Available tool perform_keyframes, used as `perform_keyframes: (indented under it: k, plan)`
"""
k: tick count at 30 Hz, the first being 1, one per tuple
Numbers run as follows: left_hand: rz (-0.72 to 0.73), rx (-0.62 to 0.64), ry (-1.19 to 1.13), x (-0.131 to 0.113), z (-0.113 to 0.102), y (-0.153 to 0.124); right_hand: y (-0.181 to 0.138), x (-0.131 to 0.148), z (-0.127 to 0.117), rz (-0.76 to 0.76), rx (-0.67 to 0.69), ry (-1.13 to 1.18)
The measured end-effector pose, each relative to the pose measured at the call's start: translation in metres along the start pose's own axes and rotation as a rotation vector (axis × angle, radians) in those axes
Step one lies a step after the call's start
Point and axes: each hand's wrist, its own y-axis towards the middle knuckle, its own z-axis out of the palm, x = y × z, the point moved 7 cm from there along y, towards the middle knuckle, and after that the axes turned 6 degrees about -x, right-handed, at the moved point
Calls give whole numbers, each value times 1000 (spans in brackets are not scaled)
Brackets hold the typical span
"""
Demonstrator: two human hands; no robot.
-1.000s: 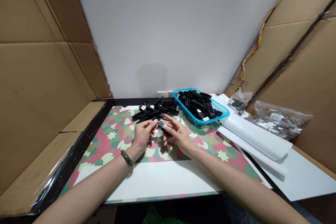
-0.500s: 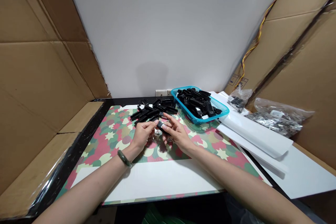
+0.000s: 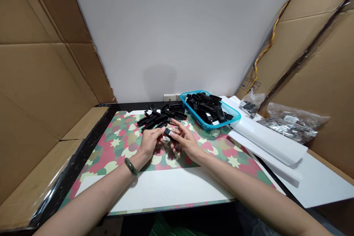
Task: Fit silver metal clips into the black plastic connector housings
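A small black plastic piece [image 3: 167,132] is pinched between my two hands above the patterned mat [image 3: 110,147]. My left hand [image 3: 150,142] has its thumb and forefinger closed on the left end of the piece. With thumb and fingers my right hand [image 3: 186,141] grips the other end, its forefinger pointing up and away. Beneath the hands lie small shiny bits, partly hidden by the fingers. Just beyond the fingertips spreads a loose pile of long black plastic parts [image 3: 155,118]. Their exact kind is too small to tell.
A blue basket [image 3: 236,118] full of black parts stands at the back right. Beside it are white sheets [image 3: 271,143], a bag of metal pieces [image 3: 290,129] and a smaller bag of black bits [image 3: 250,105]. Cardboard walls [image 3: 41,92] rise on both sides.
The black piece has turned slightly and shifted a little to the left between my fingers. Both hands stay in nearly the same place.
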Motion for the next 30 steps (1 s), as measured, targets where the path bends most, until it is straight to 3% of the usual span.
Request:
perform_keyframes:
  k: [7,14,23,26,30]
  plan:
    - [33,36,-41,-14,2,0,0,3,-1,12,-24,23]
    - [345,194,242,-38,10,-5,2,0,-6,52,-36,-4]
    - [418,33,296,-41,-7,6,15,2,-25,53,-165,159]
    - [457,36,345,-47,-6,4,17,2,-27,66,-165,197]
    - [628,114,414,-58,6,-11,14,1,-19,68,-105,168]
